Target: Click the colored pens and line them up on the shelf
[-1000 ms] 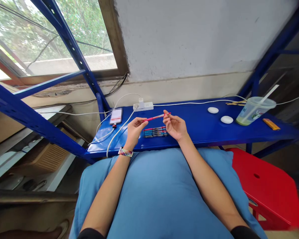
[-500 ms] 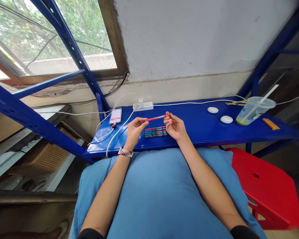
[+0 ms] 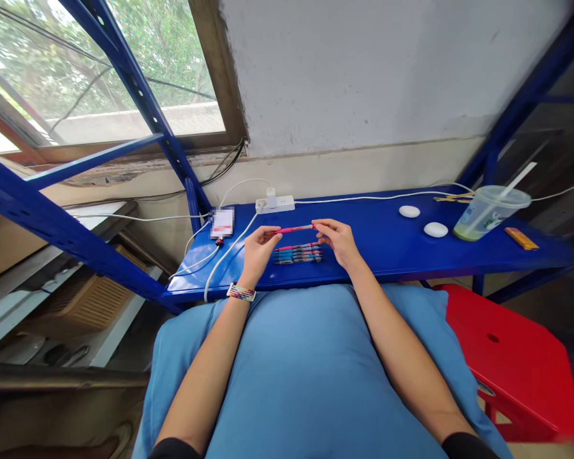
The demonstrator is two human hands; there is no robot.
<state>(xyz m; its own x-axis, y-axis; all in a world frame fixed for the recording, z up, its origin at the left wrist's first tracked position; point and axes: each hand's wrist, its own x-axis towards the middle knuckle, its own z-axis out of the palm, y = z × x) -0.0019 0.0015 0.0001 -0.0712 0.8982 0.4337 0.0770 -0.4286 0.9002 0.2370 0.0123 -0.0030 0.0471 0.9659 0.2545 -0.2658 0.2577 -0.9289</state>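
Pink pen (image 3: 295, 229) spans the gap between left hand (image 3: 259, 254) and right hand (image 3: 338, 242), above the blue surface (image 3: 373, 233). Each hand grips one end in a pinch, closed to the pen's width. More pens (image 3: 297, 254) lie side by side below; a power strip (image 3: 283, 203) sits farther back.

Smooth plastic was seen in the pink pen (image 3: 294, 229) at centre; glossy painted metal in the blue shelf (image 3: 373, 229); matt cloth in the cushion (image 3: 306, 370), lower centre; smooth plastic in the red stool (image 3: 521, 370), lower right; rough plaster on the wall (image 3: 387, 70), upper right.
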